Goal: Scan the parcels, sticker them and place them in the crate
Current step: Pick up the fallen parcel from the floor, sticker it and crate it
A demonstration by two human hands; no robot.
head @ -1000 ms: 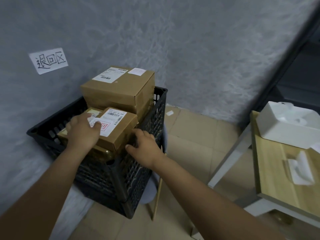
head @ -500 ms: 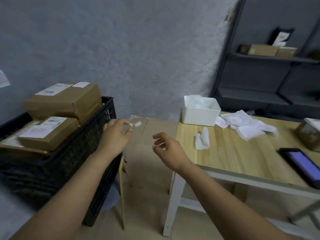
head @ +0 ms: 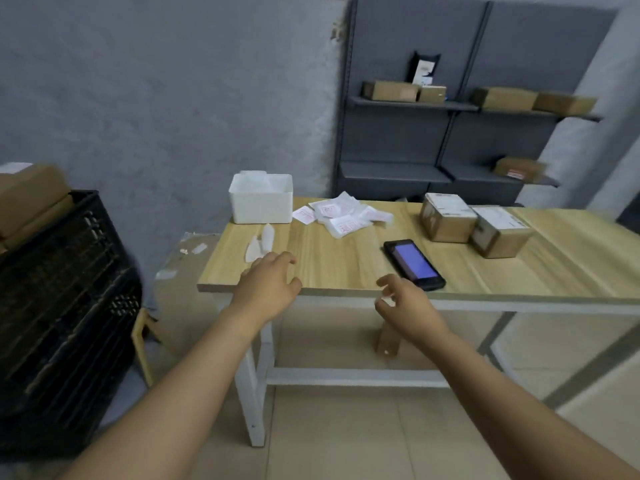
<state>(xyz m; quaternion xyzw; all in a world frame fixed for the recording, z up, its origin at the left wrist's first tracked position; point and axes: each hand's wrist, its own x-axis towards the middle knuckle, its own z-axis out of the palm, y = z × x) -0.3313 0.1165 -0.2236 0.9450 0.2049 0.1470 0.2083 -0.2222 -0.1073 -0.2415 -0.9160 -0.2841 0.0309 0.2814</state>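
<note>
Head view: both hands' fingers (head: 287, 259) loosely spread, empty.

1. The table (head: 346, 265) has a pale wood-grain top with a smooth, matt finish and a white painted frame.
2. The two parcels (head: 450, 220) at the far right are brown cardboard with white paper labels.
3. The crate (head: 69, 306) on the left is black latticed plastic.
4. The scanner (head: 414, 263) has a glossy screen.
5. The wall (head: 156, 98) looks rough and grey.
6. The bin (head: 261, 199) looks like matt white plastic.
</note>
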